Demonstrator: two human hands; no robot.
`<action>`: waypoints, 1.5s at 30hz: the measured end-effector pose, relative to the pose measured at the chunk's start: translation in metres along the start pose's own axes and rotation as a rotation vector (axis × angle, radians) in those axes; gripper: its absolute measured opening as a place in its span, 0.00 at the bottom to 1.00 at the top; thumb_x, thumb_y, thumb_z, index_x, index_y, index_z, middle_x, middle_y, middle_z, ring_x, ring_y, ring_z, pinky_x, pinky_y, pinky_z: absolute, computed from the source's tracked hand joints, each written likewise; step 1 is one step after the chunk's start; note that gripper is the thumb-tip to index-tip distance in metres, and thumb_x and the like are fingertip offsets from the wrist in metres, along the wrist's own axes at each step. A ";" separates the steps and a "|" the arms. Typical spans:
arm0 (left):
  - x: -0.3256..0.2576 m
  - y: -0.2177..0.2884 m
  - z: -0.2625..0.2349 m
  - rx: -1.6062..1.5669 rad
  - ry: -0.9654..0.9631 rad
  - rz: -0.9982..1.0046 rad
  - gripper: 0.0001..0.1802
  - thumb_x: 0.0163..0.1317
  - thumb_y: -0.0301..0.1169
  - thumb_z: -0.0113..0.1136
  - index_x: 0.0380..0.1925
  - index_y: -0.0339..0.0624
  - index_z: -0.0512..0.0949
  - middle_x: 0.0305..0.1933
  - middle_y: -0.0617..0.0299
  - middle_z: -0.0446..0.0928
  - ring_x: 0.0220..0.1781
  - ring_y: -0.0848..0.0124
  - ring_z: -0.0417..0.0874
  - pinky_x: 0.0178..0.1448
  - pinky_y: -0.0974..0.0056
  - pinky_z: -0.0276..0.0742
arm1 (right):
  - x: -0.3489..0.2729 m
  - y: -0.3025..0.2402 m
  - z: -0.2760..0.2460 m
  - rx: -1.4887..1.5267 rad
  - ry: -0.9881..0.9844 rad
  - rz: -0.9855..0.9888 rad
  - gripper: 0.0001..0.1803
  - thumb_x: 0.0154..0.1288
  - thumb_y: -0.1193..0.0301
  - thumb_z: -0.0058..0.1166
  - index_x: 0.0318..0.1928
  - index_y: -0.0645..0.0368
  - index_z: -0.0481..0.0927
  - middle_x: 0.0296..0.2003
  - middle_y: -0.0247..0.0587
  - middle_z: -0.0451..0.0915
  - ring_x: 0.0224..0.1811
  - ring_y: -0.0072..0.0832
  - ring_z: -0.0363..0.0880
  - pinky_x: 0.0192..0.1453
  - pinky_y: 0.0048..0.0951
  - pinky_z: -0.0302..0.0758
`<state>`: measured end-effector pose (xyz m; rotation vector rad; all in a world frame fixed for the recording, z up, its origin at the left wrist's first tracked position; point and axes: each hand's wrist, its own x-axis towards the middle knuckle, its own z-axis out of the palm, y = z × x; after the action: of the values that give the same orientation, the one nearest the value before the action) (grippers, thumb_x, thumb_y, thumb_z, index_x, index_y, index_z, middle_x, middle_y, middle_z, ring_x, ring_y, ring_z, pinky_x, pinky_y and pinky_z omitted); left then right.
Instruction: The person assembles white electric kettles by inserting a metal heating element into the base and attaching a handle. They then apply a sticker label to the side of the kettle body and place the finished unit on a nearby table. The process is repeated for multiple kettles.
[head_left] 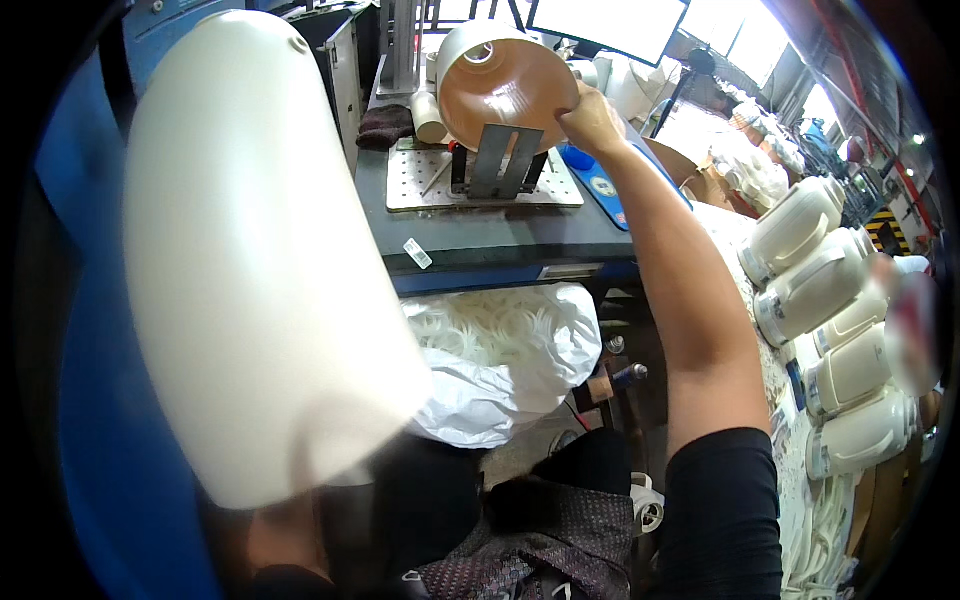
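Observation:
A large cream plastic casing [260, 240], long and rounded with a small hole near its top, fills the left side, close to me. My left forearm [285, 535] runs up behind its lower end and holds it in the air. The casing hides the fingers, and a dark shadow shows through its wall. On the bench, my right hand [597, 122] grips the rim of a second casing [510, 95], cream outside with an orange-tinted inside. This one lies on its side with its open end toward me, behind the slotted grey metal plate of a fixture [507, 165].
The fixture stands on a white perforated board [415, 185] on the dark bench. A dark cloth [385, 126] and a blue mat [610, 200] flank it. Below is a white bag [500, 390] of pale rings. Several cream jugs [800, 235] stand on the right, near another person.

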<state>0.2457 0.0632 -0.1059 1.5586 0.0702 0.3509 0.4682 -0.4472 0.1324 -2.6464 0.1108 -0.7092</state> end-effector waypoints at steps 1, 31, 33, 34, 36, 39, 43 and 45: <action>-0.012 -0.003 -0.006 -0.027 -0.003 -0.035 0.26 0.70 0.39 0.50 0.60 0.31 0.67 0.63 0.50 0.70 0.65 0.59 0.70 0.69 0.57 0.63 | -0.003 -0.005 -0.003 0.032 0.006 0.018 0.36 0.56 0.61 0.61 0.66 0.47 0.66 0.53 0.52 0.79 0.57 0.46 0.77 0.61 0.44 0.71; -0.161 0.092 0.214 -0.252 -0.735 0.287 0.54 0.62 0.67 0.47 0.76 0.54 0.33 0.74 0.50 0.56 0.74 0.56 0.57 0.75 0.52 0.52 | -0.572 0.093 -0.064 0.681 -0.154 0.243 0.25 0.68 0.67 0.50 0.65 0.53 0.71 0.54 0.46 0.80 0.52 0.33 0.83 0.58 0.29 0.76; -0.139 0.093 0.215 -0.619 -0.932 0.203 0.46 0.68 0.64 0.40 0.75 0.48 0.41 0.72 0.49 0.60 0.69 0.54 0.66 0.70 0.46 0.64 | -0.572 0.099 -0.059 0.553 -0.074 0.058 0.24 0.67 0.65 0.52 0.63 0.49 0.74 0.44 0.41 0.84 0.43 0.33 0.85 0.46 0.28 0.79; -0.131 0.091 0.211 -0.664 -0.940 0.214 0.46 0.67 0.63 0.42 0.74 0.46 0.45 0.70 0.48 0.61 0.68 0.55 0.68 0.68 0.46 0.67 | -0.573 0.099 -0.057 0.459 -0.070 -0.014 0.23 0.66 0.65 0.52 0.62 0.48 0.75 0.40 0.38 0.85 0.39 0.33 0.85 0.41 0.28 0.80; -0.117 0.086 0.200 -0.594 -0.795 0.131 0.47 0.65 0.63 0.46 0.72 0.42 0.51 0.68 0.46 0.63 0.64 0.55 0.72 0.64 0.47 0.73 | -0.576 0.098 -0.052 0.319 -0.104 0.005 0.22 0.65 0.65 0.53 0.59 0.48 0.78 0.38 0.36 0.85 0.36 0.30 0.85 0.39 0.28 0.81; -0.110 0.076 0.181 -0.414 -0.648 0.043 0.46 0.62 0.62 0.53 0.67 0.35 0.59 0.62 0.46 0.69 0.58 0.57 0.77 0.58 0.51 0.78 | -0.577 0.094 -0.046 0.252 -0.020 -0.062 0.20 0.63 0.65 0.53 0.56 0.48 0.81 0.35 0.32 0.85 0.31 0.27 0.84 0.34 0.27 0.79; -0.109 0.074 0.162 -0.314 -0.657 0.069 0.45 0.59 0.60 0.61 0.58 0.25 0.70 0.53 0.47 0.77 0.49 0.60 0.83 0.50 0.57 0.83 | -0.573 0.093 -0.042 0.261 0.037 -0.086 0.19 0.60 0.64 0.55 0.52 0.48 0.81 0.28 0.31 0.82 0.29 0.28 0.81 0.32 0.30 0.77; -0.109 0.079 0.153 -0.252 -0.694 0.089 0.39 0.61 0.54 0.62 0.56 0.26 0.73 0.50 0.49 0.79 0.47 0.63 0.83 0.50 0.59 0.82 | -0.572 0.092 -0.039 0.291 0.032 -0.087 0.17 0.60 0.63 0.55 0.50 0.49 0.82 0.28 0.31 0.81 0.29 0.29 0.81 0.32 0.31 0.77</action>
<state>0.1691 -0.1146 -0.0439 1.3606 -0.5633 -0.1240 -0.0457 -0.4455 -0.1381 -2.3736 -0.0933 -0.7353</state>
